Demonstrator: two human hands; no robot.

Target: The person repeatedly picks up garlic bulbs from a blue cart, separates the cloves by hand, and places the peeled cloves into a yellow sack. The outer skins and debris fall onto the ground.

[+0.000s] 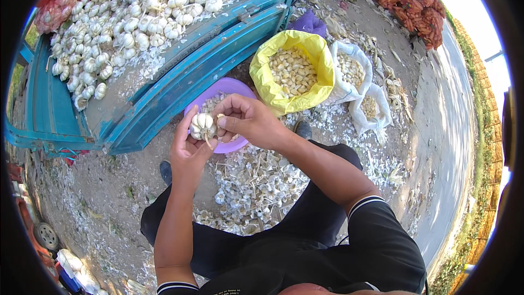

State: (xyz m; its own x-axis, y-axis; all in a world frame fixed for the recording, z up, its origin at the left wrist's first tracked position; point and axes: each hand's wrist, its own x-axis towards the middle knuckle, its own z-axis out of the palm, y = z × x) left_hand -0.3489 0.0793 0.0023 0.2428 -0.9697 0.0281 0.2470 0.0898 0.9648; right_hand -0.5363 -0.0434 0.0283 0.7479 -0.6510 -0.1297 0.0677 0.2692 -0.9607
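A whole garlic bulb [202, 126], its white cloves bulging and a short stem pointing down, rests in the fingers of my left hand [187, 147]. Beside it, my right hand [256, 122] pinches what looks like a garlic clove [220, 116] between thumb and fingers, close against the bulb. Both hands are above a purple plastic basin [242, 86]. Loose cloves [209, 104] lie in the basin, partly hidden by the hands.
Many garlic bulbs [139, 24] cover the blue metal truck bed [204, 61] at the left. A yellow sack [262, 69] and two white sacks [364, 63] hold cloves. Garlic skins and stems [258, 184] litter the ground between my legs. Filled red mesh sacks [417, 0] stand at the far right.
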